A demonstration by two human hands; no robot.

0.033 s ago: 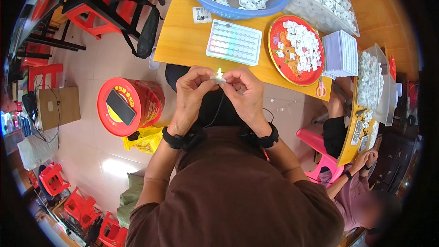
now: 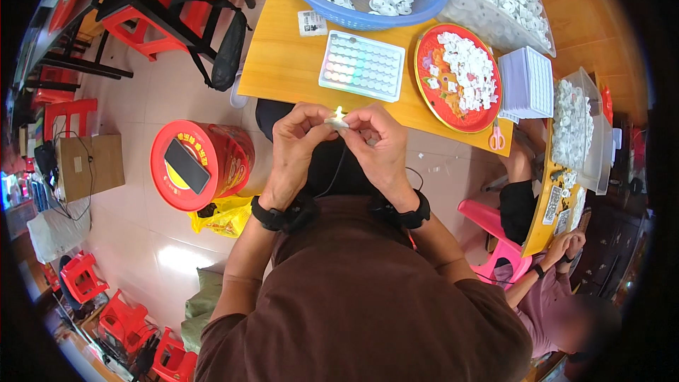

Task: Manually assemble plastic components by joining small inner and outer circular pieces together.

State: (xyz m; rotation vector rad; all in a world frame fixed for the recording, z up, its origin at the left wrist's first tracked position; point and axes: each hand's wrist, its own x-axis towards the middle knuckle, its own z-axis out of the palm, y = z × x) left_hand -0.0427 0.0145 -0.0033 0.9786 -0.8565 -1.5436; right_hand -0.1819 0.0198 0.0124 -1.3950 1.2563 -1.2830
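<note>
Just off the near edge of the table, my left hand [image 2: 297, 143] and my right hand [image 2: 380, 143] pinch a small white plastic part [image 2: 338, 122] between thumbs and fingertips. Its upper end looks bright yellow-white; the fingers hide much of the rest. Beyond my hands a white tray with rows of round pieces [image 2: 362, 65] lies on the wooden table [image 2: 276, 64]. To the right of it is a red round plate [image 2: 448, 110] heaped with small white plastic parts [image 2: 470, 67].
At the back stand a blue basket [image 2: 353, 20] and a clear bin [image 2: 460, 3], both full of white parts. Stacked trays [image 2: 527, 83] and pink scissors [image 2: 497, 139] sit at the right. A phone [image 2: 187, 166] rests on a red bucket [image 2: 230, 163]. Another person [image 2: 544, 311] works at far right.
</note>
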